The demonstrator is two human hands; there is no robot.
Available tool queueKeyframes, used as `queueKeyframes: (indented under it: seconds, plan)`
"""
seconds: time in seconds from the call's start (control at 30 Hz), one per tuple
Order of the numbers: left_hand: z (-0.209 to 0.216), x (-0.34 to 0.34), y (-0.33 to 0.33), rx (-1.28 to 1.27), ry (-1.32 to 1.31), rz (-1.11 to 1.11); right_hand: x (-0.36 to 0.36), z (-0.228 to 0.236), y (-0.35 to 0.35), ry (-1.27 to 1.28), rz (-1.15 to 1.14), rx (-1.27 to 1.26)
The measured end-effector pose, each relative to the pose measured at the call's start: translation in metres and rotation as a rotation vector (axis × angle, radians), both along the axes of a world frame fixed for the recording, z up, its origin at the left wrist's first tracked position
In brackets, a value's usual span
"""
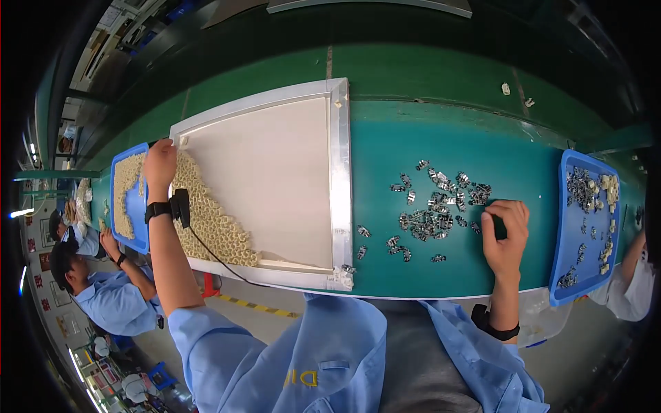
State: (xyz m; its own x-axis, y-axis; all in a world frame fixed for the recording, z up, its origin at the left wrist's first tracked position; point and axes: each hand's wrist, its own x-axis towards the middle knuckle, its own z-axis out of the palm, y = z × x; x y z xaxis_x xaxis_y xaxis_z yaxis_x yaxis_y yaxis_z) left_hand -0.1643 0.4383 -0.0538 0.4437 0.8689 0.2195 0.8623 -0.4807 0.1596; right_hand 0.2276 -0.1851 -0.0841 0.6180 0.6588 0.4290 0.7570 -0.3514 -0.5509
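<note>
My left hand (161, 165) is at the upper left corner of a white tray with a silver metal frame (340, 158). Its fingers are closed, and whatever they hold is hidden. Small cream plastic parts (206, 224) lie packed in rows along the tray's left side, with one cream piece (184, 140) beside my fingertips. Over the green mat, my right hand (506, 237) is curled with thumb and fingertips drawn together; I cannot make out anything between them. Its fingertips are close to the right edge of a loose pile of small shiny metal parts (430, 224).
A blue bin of cream parts (148, 237) stands left of the framed tray. At the right, another blue bin (563, 275) holds metal and cream parts. A black cable (213, 255) runs from my left wrist over the tray. Co-workers (117, 296) sit at the left; another person's arm (632, 258) shows at the right.
</note>
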Motion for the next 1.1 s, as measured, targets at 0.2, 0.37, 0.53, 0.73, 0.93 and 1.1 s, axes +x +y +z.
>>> queueKeyframes:
  seconds: [0.2, 0.37, 0.53, 0.73, 0.93, 1.1]
  plan:
    - [-0.027, 0.036, 0.020, 0.035, 0.203, 0.010, -0.010, 0.013, 0.001, -0.088, 0.074, -0.140]
    - [-0.025, 0.041, 0.017, -0.039, 0.068, -0.013, -0.023, 0.016, -0.007, -0.070, 0.038, -0.160]
    - [0.005, 0.038, -0.045, -0.224, -0.373, -0.263, -0.022, 0.006, -0.016, -0.077, 0.060, -0.179]
    - [0.040, 0.091, -0.208, -0.449, -0.862, -0.569, -0.022, 0.011, -0.017, -0.021, 0.030, -0.094]
    - [0.031, 0.116, -0.317, -0.416, -0.967, -0.788, -0.021, 0.014, -0.005, 0.117, 0.038, 0.124]
    - [0.014, 0.152, -0.372, -0.541, -1.002, -0.834, -0.034, 0.037, 0.013, 0.119, 0.167, 0.167]
